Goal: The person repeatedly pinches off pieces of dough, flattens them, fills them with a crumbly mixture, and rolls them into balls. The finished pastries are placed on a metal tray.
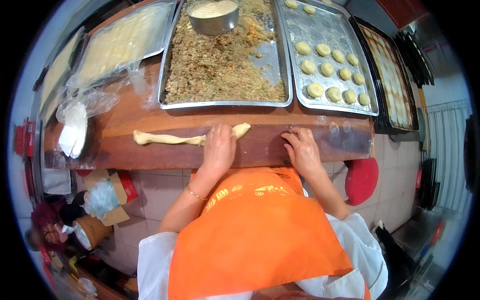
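A long rope of pale dough (pixel 168 138) lies across the dark front strip of the wooden table (pixel 123 118). My left hand (pixel 220 148) is closed over it near its right end, and a thicker end pokes out past the fingers. Part of the dough is hidden under that hand. To the right, apart from the dough, my right hand (pixel 303 150) rests its fingertips on the wood. Its fingers are bent and slightly apart, with nothing visible in them.
Behind the hands stand a metal tray of crumbly filling (pixel 221 71) with a metal bowl (pixel 213 24) in it, and a tray (pixel 322 103) of round dough pieces. Plastic covers pale dough (pixel 116 45) at left, near a white scoop (pixel 75 129). Stacked baking trays (pixel 397 75) stand right.
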`<action>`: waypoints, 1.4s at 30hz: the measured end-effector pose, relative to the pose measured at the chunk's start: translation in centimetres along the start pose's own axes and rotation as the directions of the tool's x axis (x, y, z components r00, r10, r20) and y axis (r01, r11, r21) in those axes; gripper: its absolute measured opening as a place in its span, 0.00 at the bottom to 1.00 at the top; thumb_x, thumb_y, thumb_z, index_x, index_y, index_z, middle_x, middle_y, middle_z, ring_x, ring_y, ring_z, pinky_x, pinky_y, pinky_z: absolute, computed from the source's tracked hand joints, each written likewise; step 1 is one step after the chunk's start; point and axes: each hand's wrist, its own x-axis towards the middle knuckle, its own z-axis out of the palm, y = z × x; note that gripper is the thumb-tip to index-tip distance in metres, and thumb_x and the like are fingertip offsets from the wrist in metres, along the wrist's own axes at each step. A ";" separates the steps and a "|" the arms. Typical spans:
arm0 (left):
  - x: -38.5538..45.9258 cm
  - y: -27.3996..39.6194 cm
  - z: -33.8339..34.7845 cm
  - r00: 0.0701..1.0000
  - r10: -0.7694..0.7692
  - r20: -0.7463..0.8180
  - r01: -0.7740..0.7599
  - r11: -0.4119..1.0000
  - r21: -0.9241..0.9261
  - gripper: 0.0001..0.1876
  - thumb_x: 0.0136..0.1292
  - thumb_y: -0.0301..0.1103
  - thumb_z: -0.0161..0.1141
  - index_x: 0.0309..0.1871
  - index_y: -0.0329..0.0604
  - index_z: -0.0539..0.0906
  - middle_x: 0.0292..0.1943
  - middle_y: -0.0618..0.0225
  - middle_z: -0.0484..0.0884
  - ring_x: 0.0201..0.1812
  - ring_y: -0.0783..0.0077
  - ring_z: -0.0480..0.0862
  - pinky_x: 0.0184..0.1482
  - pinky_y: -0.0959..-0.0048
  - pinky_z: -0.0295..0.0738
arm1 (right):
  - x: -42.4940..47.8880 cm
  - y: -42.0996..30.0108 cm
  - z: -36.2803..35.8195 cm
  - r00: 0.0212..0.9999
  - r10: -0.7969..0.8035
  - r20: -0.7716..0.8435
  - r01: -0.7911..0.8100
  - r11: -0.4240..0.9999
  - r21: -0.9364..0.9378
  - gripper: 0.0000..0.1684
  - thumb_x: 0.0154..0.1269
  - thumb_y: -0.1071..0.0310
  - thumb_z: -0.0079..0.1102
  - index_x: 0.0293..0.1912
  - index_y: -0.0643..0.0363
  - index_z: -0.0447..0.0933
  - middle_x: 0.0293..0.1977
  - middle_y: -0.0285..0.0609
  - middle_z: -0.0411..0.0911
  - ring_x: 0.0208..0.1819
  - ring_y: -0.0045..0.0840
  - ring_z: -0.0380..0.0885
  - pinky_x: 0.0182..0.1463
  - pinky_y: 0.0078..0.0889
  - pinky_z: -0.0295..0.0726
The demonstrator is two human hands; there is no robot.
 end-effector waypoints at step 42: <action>7.0 0.2 1.9 0.797 0.506 0.329 -0.550 0.834 0.051 0.40 0.45 0.25 0.69 0.69 0.41 0.72 0.67 0.60 0.74 0.66 0.57 0.74 0.68 0.59 0.68 | 4.2 -3.6 1.6 0.972 0.118 -0.205 0.062 0.710 0.701 0.11 0.65 0.79 0.62 0.47 0.62 0.82 0.41 0.47 0.84 0.43 0.34 0.85 0.44 0.31 0.83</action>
